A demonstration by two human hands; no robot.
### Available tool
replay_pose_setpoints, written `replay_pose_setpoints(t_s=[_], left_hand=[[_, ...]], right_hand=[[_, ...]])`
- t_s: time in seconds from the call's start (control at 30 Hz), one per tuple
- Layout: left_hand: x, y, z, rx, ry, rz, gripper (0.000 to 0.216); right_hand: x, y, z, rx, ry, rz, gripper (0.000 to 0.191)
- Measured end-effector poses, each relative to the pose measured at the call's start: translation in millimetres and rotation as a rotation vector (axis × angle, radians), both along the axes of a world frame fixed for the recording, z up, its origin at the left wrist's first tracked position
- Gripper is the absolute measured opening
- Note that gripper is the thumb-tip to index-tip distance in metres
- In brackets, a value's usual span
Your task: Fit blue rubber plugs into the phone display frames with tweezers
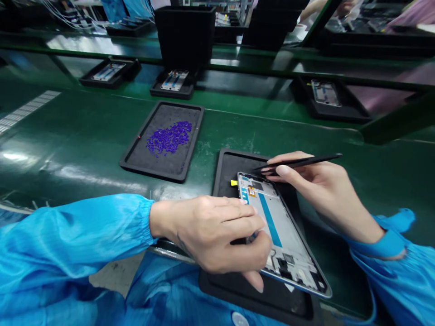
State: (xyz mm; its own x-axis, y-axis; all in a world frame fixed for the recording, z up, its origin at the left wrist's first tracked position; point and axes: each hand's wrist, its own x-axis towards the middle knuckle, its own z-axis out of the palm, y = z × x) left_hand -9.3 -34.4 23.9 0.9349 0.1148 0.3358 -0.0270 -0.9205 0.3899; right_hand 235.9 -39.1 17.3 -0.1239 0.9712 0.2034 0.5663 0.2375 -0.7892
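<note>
Under the left hand [217,231], whose fingers press together gripping its edge, a phone frame [282,231] lies in a black tray [224,167]. Just beyond, the right hand [316,185] pinches tweezers [299,162] above the frame's top. Their tips could scratch it if the grip slips. Farther left, purple bits [170,137] fill another tray [136,156] on the bench [84,136].

Brightness: bright, even overhead light.
Glare: white streaks on the glossy green bench [78,149] at left; sheen on the blue sleeves [68,240].
Shadows: soft, short, under the left hand [217,235].
Distortion: wide-angle bending at edges.
Focus: centre sharp; far background soft.
</note>
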Motion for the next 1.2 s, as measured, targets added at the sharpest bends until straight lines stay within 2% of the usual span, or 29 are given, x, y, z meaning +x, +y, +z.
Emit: replay_pose_setpoints(t_s=[0.13, 0.23, 0.3, 1.2], left_hand=[[0.5, 0.6, -7.0, 0.383, -0.232, 0.016, 0.046], [2.5, 2.3, -12.4, 0.546, -0.444, 0.049, 0.05], [4.1, 3.4, -13.6, 0.557, -0.492, 0.046, 0.052], [5.7, 2.8, -12.7, 0.515, -0.468, 0.031, 0.055]], right_hand=[[0.3, -0.3, 1.1, -0.03, 0.0, 0.05, 0.029], [-1.4, 0.4, 2.6, 0.006, -0.077, 0.075, 0.028], [-1.7, 1.0, 2.6, 0.024, -0.103, 0.08, 0.026], [-1.8, 0.0, -1.1, 0.129, -0.169, 0.08, 0.019]])
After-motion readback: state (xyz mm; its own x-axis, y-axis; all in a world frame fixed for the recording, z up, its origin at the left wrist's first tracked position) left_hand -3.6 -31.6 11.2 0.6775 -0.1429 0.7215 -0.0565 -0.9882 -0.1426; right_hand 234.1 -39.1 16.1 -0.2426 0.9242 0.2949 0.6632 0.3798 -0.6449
